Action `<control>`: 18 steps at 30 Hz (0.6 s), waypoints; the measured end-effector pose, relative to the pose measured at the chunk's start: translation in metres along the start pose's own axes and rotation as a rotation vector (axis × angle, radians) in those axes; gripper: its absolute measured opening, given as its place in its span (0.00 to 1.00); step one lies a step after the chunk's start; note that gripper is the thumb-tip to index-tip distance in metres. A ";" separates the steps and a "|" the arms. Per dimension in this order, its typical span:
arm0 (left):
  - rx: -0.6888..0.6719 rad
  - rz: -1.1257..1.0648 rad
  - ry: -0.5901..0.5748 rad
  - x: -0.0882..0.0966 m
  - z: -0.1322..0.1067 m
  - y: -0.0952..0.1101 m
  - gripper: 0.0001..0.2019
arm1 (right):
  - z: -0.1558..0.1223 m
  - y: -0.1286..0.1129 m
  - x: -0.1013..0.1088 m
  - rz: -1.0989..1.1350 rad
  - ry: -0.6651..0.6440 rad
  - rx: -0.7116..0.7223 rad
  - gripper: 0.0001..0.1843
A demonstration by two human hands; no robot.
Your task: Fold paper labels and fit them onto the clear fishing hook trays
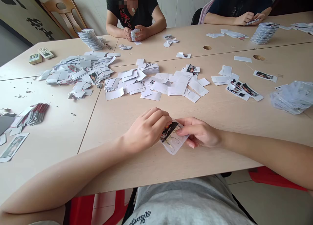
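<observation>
My left hand (146, 130) and my right hand (199, 132) meet near the front edge of the wooden table (220, 120). Both pinch a small clear plastic packet (172, 140) that holds fish hooks and a dark printed card. The left fingers curl over the packet's top left corner. The right thumb and fingers press on its upper right side. The packet rests low over the tabletop, tilted.
Loose white paper cards (158, 83) lie scattered across the middle of the table, with another heap (78, 71) at the left. Stacks of filled packets (292, 97) sit at the right and far back. Two other people sit opposite, handling packets.
</observation>
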State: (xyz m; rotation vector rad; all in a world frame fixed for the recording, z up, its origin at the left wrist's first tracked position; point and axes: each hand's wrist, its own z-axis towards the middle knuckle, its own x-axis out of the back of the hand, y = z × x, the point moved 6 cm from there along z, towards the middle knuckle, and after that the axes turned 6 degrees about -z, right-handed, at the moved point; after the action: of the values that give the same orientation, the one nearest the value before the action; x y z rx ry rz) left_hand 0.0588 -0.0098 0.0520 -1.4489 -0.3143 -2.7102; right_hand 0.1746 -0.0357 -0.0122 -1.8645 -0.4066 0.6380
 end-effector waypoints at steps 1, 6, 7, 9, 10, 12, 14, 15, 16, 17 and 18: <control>0.002 -0.001 0.004 0.000 0.000 0.000 0.08 | 0.000 0.000 0.000 0.002 -0.001 0.003 0.07; 0.016 -0.017 0.006 0.000 -0.001 -0.002 0.09 | 0.001 -0.002 0.000 0.014 0.005 0.010 0.06; 0.017 -0.022 0.007 0.000 -0.001 -0.002 0.09 | 0.001 -0.003 0.000 0.016 0.000 0.012 0.05; 0.023 -0.030 0.011 0.001 -0.001 -0.002 0.09 | 0.001 -0.003 0.000 0.020 -0.007 0.017 0.06; 0.028 -0.034 0.013 0.001 -0.001 -0.002 0.09 | 0.001 -0.004 0.001 0.021 -0.010 0.018 0.06; 0.043 -0.039 0.020 0.002 -0.001 -0.002 0.08 | 0.001 -0.004 0.001 0.028 -0.013 0.020 0.06; 0.053 -0.033 0.031 0.002 -0.002 -0.001 0.08 | 0.001 -0.005 0.001 0.036 -0.021 0.025 0.06; 0.056 -0.027 0.037 0.003 -0.002 -0.001 0.08 | 0.001 -0.006 0.001 0.038 -0.027 0.029 0.06; 0.057 -0.021 0.043 0.003 -0.002 0.000 0.08 | 0.001 -0.006 0.000 0.039 -0.032 0.031 0.06; 0.060 -0.016 0.047 0.003 -0.002 0.000 0.08 | 0.001 -0.006 0.000 0.039 -0.036 0.032 0.06; 0.065 -0.014 0.049 0.003 -0.002 0.001 0.08 | 0.000 -0.006 0.000 0.039 -0.038 0.030 0.06</control>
State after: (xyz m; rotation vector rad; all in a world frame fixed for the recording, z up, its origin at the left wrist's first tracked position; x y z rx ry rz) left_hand 0.0553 -0.0109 0.0532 -1.3668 -0.4077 -2.7142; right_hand 0.1747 -0.0331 -0.0068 -1.8382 -0.3843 0.7037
